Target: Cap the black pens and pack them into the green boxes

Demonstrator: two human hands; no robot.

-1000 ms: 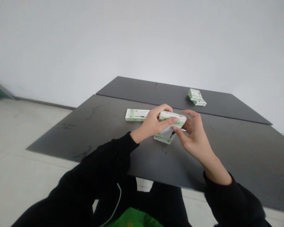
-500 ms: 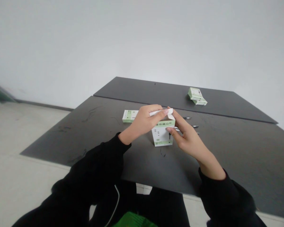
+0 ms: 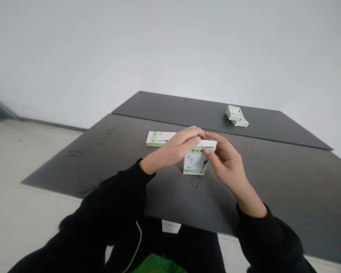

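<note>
A small white and green cardboard box (image 3: 193, 163) stands upright on the dark table in front of me, its printed face towards me. Bent over its top, my left hand (image 3: 184, 143) presses with fingers and thumb on the white lid flap, which lies almost level. My right hand (image 3: 227, 159) grips the right side, thumb on the front face and fingers behind. The inside of the box and the fingers at the back are hidden.
A long flat white and green box (image 3: 159, 139) lies behind my left hand. Several similar boxes (image 3: 237, 115) are piled on the far table section, past the seam. A plain wall rises behind the table (image 3: 281, 182).
The raised lid flap has come down over the box's opening under my left hand. My right hand has shifted slightly right and lower. The pens behind it are now mostly hidden.
</note>
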